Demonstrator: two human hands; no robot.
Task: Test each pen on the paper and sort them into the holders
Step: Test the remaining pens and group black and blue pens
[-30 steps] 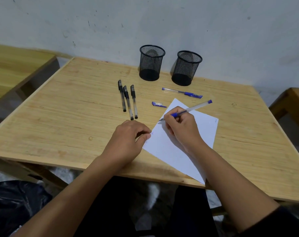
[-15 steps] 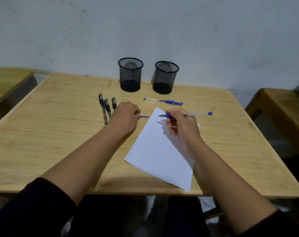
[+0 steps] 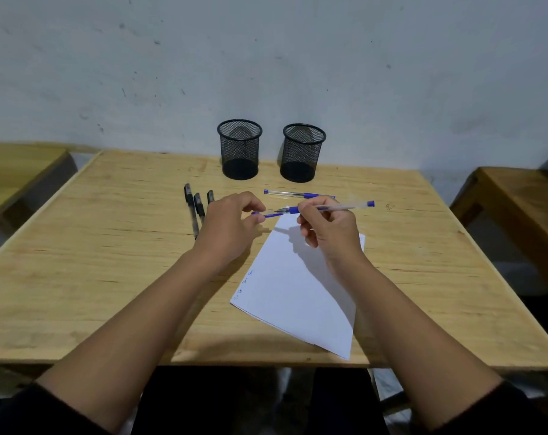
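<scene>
My right hand [image 3: 327, 227] grips an uncapped blue pen [image 3: 341, 207], held level above the top corner of the white paper [image 3: 297, 290], tip pointing left. My left hand [image 3: 231, 224] pinches the pen's blue cap [image 3: 266, 213], its mouth just short of the tip. Small blue scribbles mark the paper's left edge. Another blue pen [image 3: 297, 194] lies capped on the table behind my hands. Three black pens [image 3: 194, 208] lie side by side at the left, partly hidden by my left hand. Two black mesh holders, left [image 3: 239, 149] and right [image 3: 303, 152], stand at the back.
The wooden table [image 3: 109, 246] reaches to a grey wall behind the holders. A second wooden surface [image 3: 12, 164] sits at the far left and a wooden bench [image 3: 523, 196] at the right. The table's front edge lies close to my body.
My right hand lifted the blue pen off the paper and turned it level. My left hand left the paper's edge, reached forward, and picked the blue cap up off the table.
</scene>
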